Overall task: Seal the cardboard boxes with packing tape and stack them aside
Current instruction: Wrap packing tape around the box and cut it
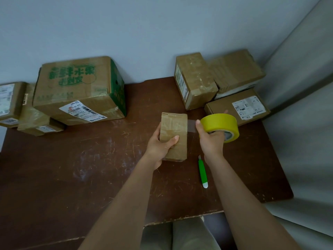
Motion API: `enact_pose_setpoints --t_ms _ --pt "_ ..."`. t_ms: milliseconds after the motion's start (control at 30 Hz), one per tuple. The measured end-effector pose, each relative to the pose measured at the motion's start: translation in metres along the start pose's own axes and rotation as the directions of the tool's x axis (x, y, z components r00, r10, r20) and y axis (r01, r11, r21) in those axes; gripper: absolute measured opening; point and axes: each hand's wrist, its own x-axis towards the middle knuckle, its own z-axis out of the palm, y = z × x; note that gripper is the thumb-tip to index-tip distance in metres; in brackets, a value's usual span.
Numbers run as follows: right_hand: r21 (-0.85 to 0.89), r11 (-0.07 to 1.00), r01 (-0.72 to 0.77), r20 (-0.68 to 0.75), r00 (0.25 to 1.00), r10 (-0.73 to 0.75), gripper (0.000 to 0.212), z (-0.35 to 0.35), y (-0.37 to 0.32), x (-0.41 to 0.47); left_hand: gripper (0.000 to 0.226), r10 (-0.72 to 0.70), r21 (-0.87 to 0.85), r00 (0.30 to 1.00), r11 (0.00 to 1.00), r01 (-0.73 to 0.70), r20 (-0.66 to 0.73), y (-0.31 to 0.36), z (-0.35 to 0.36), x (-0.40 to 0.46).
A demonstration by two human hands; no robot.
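Observation:
A small cardboard box (177, 127) stands on the brown table (90, 168) at mid-frame. My left hand (160, 145) grips its left side, thumb across the front face. My right hand (210, 138) holds a yellow roll of packing tape (220, 123) just right of the box. A clear strip of tape (191, 125) stretches from the roll to the box's right edge. A green utility knife (202, 173) lies on the table below my right wrist.
A large box with green print (79, 91) sits at the back left above several smaller boxes (12, 103). Three boxes (195, 80) stand at the back right. Walls close off the back and right; the table's front edge is near my legs.

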Motion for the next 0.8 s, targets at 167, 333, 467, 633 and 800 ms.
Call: enact_pose_setpoints --t_ms 167,333,467,633,800 --pt "-0.047 0.994 0.098 0.04 0.995 -0.096 0.091 -0.002 0.003 0.003 0.086 -0.033 0.039 0.999 0.999 0.031 0.038 0.001 -0.003 0.003" --pt "-0.074 0.99 0.121 0.049 0.992 -0.118 0.102 -0.001 0.013 0.005 0.083 -0.034 0.044 0.999 0.999 0.032 0.035 0.001 -0.004 0.003" --pt "-0.112 0.981 0.157 0.04 0.987 -0.154 0.102 0.003 0.016 0.005 0.084 -0.048 0.049 0.998 0.998 0.045 0.044 0.002 -0.006 0.004" --pt "-0.011 0.993 0.116 -0.023 0.993 -0.116 0.1 0.001 0.01 -0.008 0.081 -0.034 0.099 0.995 0.995 0.025 0.089 0.007 -0.013 0.001" --pt "0.092 0.984 0.152 -0.059 0.987 -0.147 0.1 0.002 -0.002 -0.018 0.079 -0.027 0.106 0.996 0.994 0.018 0.085 0.01 -0.011 -0.002"
